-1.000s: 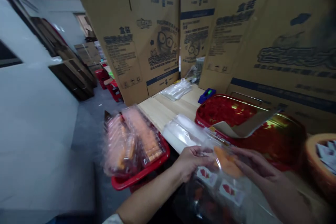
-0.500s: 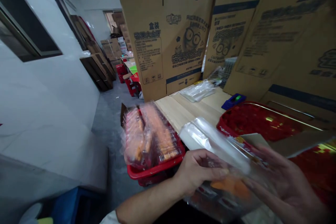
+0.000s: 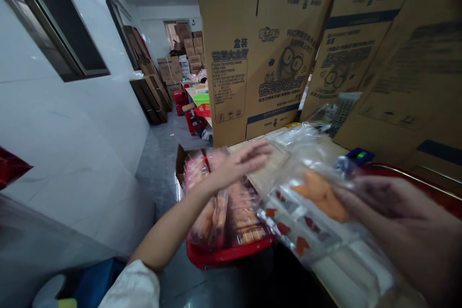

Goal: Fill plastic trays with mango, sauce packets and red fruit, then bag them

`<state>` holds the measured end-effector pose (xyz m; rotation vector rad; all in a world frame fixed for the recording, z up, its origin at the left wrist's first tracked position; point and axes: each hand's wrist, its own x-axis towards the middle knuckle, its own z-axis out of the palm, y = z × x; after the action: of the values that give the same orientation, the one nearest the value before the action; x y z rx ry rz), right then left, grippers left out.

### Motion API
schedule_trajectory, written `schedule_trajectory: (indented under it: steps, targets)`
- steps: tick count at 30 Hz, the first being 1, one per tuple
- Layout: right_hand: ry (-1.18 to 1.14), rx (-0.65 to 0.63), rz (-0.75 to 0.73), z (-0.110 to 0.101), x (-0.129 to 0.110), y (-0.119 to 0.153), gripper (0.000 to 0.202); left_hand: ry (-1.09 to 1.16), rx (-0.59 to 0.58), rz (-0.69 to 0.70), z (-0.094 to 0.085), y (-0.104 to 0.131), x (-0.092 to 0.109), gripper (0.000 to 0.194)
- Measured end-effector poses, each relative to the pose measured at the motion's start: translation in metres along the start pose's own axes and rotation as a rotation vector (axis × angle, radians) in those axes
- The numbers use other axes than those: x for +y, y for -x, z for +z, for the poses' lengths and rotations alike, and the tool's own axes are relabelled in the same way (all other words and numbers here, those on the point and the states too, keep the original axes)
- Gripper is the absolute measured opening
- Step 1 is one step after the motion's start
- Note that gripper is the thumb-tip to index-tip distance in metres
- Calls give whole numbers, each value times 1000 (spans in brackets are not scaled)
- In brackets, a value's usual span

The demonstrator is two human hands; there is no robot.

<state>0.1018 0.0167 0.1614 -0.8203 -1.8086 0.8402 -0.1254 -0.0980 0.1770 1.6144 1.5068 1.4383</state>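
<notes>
My left hand point(image 3: 240, 161) is raised over the far end of the red basket, fingers stretched out and holding nothing. My right hand point(image 3: 393, 211) pinches a clear plastic package point(image 3: 328, 245) near its upper edge, at the lower right. An orange piece point(image 3: 321, 192) and small dark red shapes show through its film; motion blurs it. The red basket point(image 3: 231, 259) holds long clear packs of orange items point(image 3: 245, 211) and stands left of the wooden table point(image 3: 262, 168).
Tall cardboard sheets point(image 3: 267, 67) stand behind the table. A blue object point(image 3: 361, 155) sits beside a red tray point(image 3: 415, 175) at the right. Clear bags point(image 3: 299, 134) lie on the tabletop. A white wall point(image 3: 65, 134) is at the left, with a blue object point(image 3: 94, 284) below it.
My left hand has let go of the plastic package and moved up and left, its fingers opening. The package, still in my right hand, is raised and spread more into view. The camera view has shifted left.
</notes>
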Motion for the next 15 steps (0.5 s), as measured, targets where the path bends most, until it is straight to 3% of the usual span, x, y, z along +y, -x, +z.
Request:
schedule_trajectory:
  steps: [1, 2, 4, 6, 8, 10, 15]
  targets:
    - [5, 67, 22, 9, -7, -8, 32, -296, 113, -38, -21, -2, -18, 42]
    - [-19, 98, 46, 20, -14, -15, 30, -606, 154, -117, -42, 0, -38, 38]
    - [-116, 96, 66, 45, -22, -29, 27, -729, 117, -214, -74, 13, -83, 33]
    - [-234, 59, 56, 77, -26, -39, 27, -769, 22, -264, -94, 37, -123, 26]
    - [-315, 7, 67, 113, -28, -45, 29, -801, -52, -285, -102, 62, -154, 22]
    - [-355, -35, 73, 153, -29, -48, 28, -838, -67, -294, -104, 84, -172, 20]
    - [-262, -168, 38, 252, -35, -35, 20, -862, -63, -277, -95, 105, -184, 15]
